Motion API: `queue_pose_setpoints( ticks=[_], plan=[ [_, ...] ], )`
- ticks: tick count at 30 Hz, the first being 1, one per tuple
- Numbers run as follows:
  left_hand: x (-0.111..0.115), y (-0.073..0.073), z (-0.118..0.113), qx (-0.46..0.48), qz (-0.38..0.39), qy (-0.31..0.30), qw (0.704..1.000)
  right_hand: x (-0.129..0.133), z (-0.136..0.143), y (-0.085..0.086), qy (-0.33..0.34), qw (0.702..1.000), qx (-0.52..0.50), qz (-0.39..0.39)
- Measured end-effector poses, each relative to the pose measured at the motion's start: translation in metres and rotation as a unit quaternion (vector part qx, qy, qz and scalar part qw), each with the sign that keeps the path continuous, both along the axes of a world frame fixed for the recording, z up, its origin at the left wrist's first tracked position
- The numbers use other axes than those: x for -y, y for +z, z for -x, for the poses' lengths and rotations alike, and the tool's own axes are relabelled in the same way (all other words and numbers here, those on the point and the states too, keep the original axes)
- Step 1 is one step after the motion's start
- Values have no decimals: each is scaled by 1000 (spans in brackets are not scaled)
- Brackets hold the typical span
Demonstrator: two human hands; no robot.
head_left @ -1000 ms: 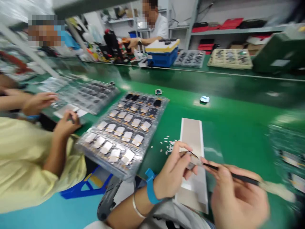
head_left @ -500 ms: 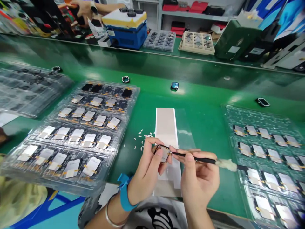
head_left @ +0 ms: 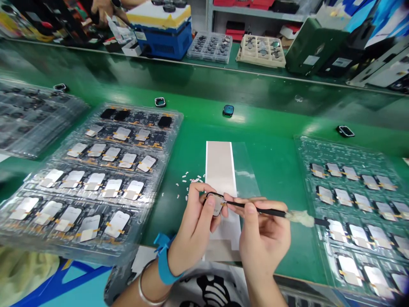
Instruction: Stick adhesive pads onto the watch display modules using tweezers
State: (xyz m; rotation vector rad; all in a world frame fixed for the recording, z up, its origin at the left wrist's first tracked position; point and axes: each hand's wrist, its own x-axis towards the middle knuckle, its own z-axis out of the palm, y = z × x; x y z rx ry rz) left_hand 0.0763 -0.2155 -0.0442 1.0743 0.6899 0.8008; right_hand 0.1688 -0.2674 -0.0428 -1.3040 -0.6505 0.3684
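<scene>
My left hand [head_left: 194,226] pinches a small watch screen [head_left: 216,204] by its edge, its silver-grey back facing up and a dark rim around it. My right hand [head_left: 265,238] grips a slim black hand tool [head_left: 270,211] like a pen. Its thin tip touches the orange flex strip at the screen's right edge. Whitish material [head_left: 300,218] is wrapped near the tool's back end. Beneath both hands lies a beige strip with white edges [head_left: 220,164] on clear film. Tiny white pieces [head_left: 188,181] are scattered to its left.
Clear trays of similar screens stand on the left [head_left: 96,170] and the right [head_left: 354,204]. Further trays [head_left: 32,119] are stacked at far left. Several watch cases, one a dark watch [head_left: 228,110], lie along the back. On the shelf, a blue machine [head_left: 169,38]; another person's hand [head_left: 102,10] is behind.
The whole view has shifted slightly, so things sit a little further left and up. Both hands keep their hold, the tool's tip still at the screen's edge.
</scene>
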Motion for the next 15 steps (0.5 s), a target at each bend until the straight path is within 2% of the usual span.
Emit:
queue_pose_setpoints(
  ticks=[4, 9, 12, 15],
  plan=[
    [-1, 0, -1, -11, -11, 20, 1000, 0, 0, 2, 15, 999, -16, -43],
    [-4, 0, 2, -85, -56, 38, 994, 13, -17, 5, -50, 998, -6, -44],
    [-3, 1, 5, -103, -78, -28, 991, 33, -39, 3, -70, 996, 46, -11],
    [3, 6, 9, -146, -143, -131, 970, 60, -59, -3, -11, 996, 62, 59]
  ],
)
